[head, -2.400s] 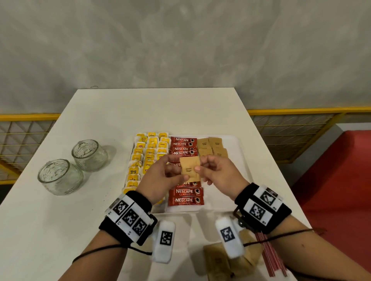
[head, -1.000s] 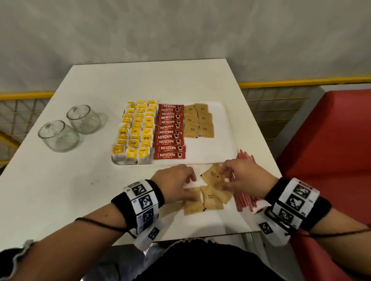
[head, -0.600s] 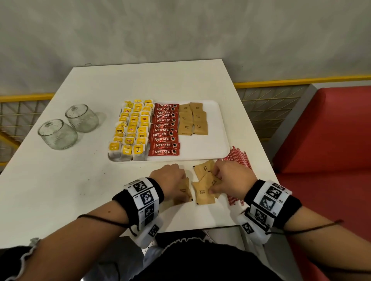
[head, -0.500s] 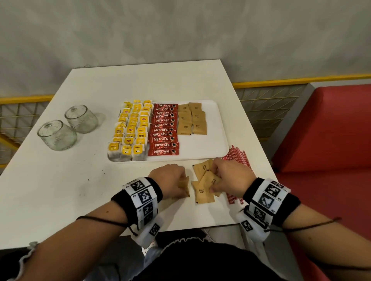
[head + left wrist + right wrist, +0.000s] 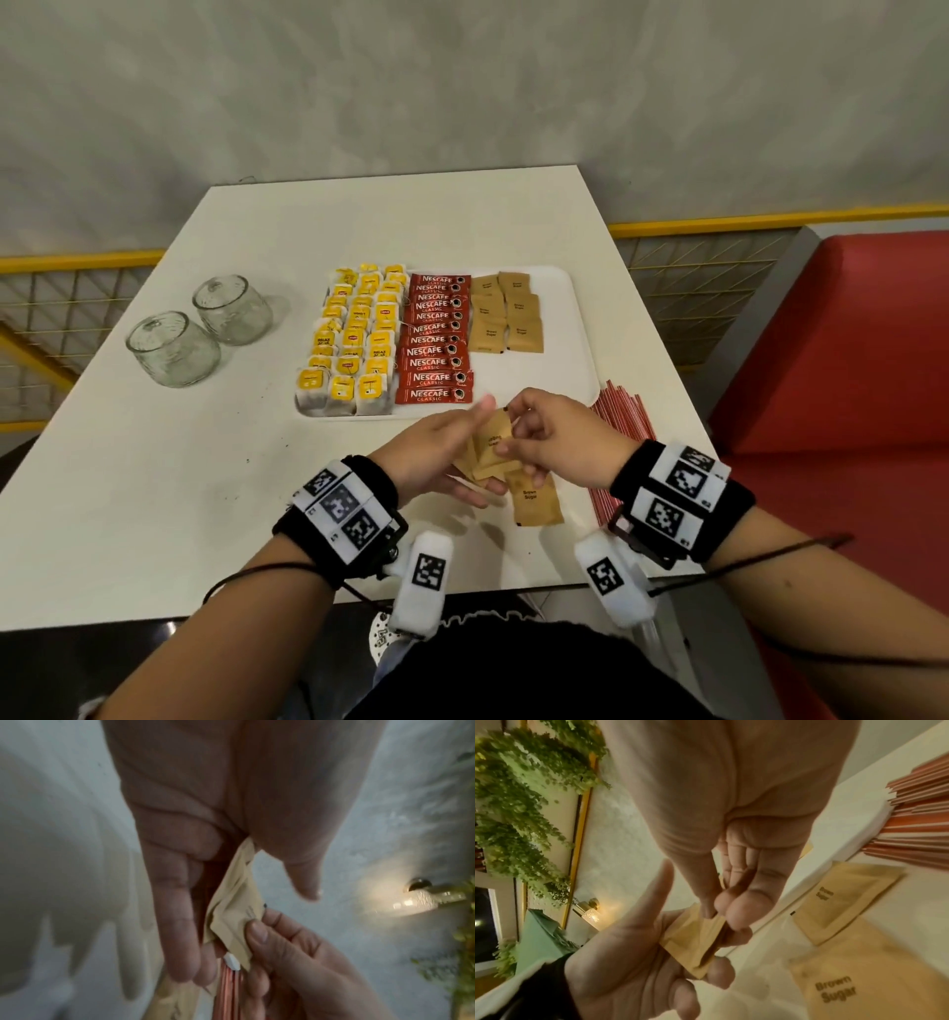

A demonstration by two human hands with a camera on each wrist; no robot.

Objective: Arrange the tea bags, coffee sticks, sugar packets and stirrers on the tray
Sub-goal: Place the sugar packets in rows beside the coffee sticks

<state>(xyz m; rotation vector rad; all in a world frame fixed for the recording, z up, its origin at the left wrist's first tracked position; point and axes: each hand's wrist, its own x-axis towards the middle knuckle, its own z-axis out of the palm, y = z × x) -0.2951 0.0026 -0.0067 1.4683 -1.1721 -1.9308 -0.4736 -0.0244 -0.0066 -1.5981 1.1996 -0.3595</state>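
Head view: right hand (image 5: 547, 442) pinches a small stack of sugar packets (image 5: 494, 446) at its corner; left hand (image 5: 436, 457) cradles the stack, fingers loosely curled beneath, thumb raised. Both hover above the bench (image 5: 154, 462), at 6 o'clock of the tray (image 5: 577, 329). Done: tea bags (image 5: 354, 339), coffee sticks (image 5: 436, 339) and six sugar packets in rows. Left: held stack, one loose packet (image 5: 534, 501), all stirrers (image 5: 619, 419) at 4 o'clock. Open room: tray's right half bare. Bench edge lies near the stirrers.
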